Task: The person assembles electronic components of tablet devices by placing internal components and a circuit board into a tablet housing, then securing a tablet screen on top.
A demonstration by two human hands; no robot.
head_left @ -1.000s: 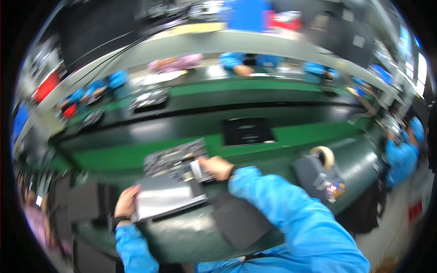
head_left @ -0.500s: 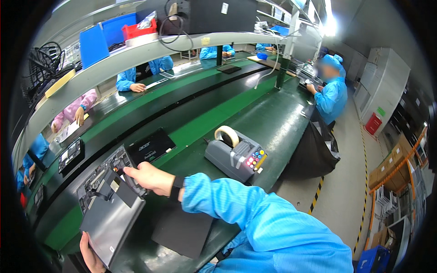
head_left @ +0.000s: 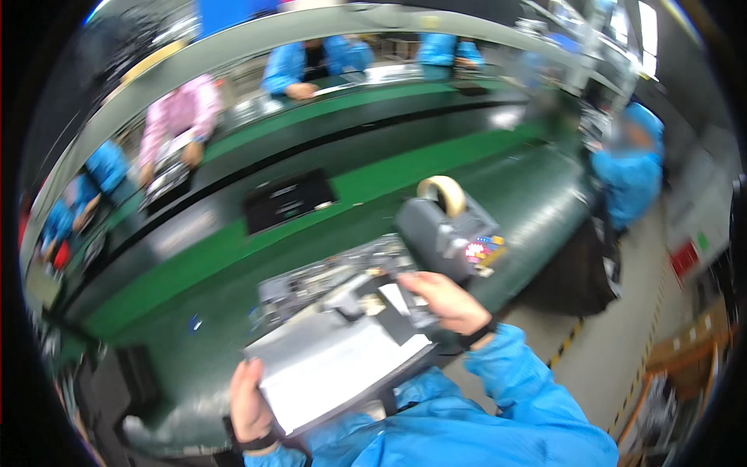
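Observation:
An opened laptop with its inner circuit boards bare lies in front of me at the near side of the bench. Its smooth silver-grey panel, partly white with glare, faces up nearest my body. The exposed boards stretch out behind it. My left hand holds the panel's left edge, with the thumb on top. At the right end my right hand grips the laptop's edge, fingers near a dark flap and a pale strip. The undersides of both hands are hidden, and motion blurs the picture.
A grey tape dispenser with a cream tape roll and lit buttons stands right behind the laptop. A black laptop lid lies on the green belt. Co-workers sit across the line; another person stands far right beside a black bag.
The laptop has turned and now lies more squarely before me, held at both ends. My left hand shows more fully. The whole view has swung, so the dispenser and lid appear farther right.

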